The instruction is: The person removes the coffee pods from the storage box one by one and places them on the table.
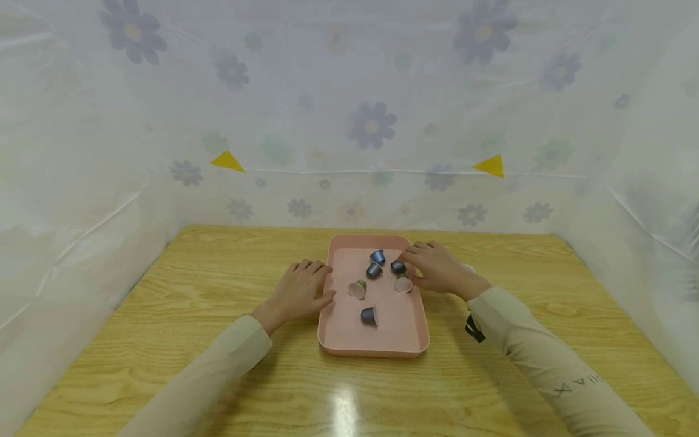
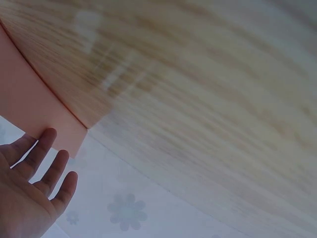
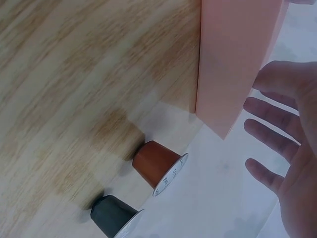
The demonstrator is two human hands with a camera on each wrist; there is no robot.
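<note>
Pink plastic tray point(image 1: 349, 340) sits mid-bench; my left hand point(image 1: 300, 291) rests flat against its left rim, my right hand point(image 1: 437, 270) reaches over dark blue capsules point(image 1: 374, 269). Left wrist: fingers point(image 2: 39, 153) straight. Right wrist: fingers point(image 3: 270, 139) spread, brown capsule point(image 3: 156, 166) beside tray.

left hand point(image 2: 27, 193) open, beside pink tray point(image 2: 29, 106)

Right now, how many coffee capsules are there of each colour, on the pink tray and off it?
Blue metal coffee capsules, on the pink plastic tray: 4
Greenish capsules, on the tray: 2
Orange-brown capsule, on the wooden table: 1
Dark grey capsule, on the table: 1
Total: 8
</note>
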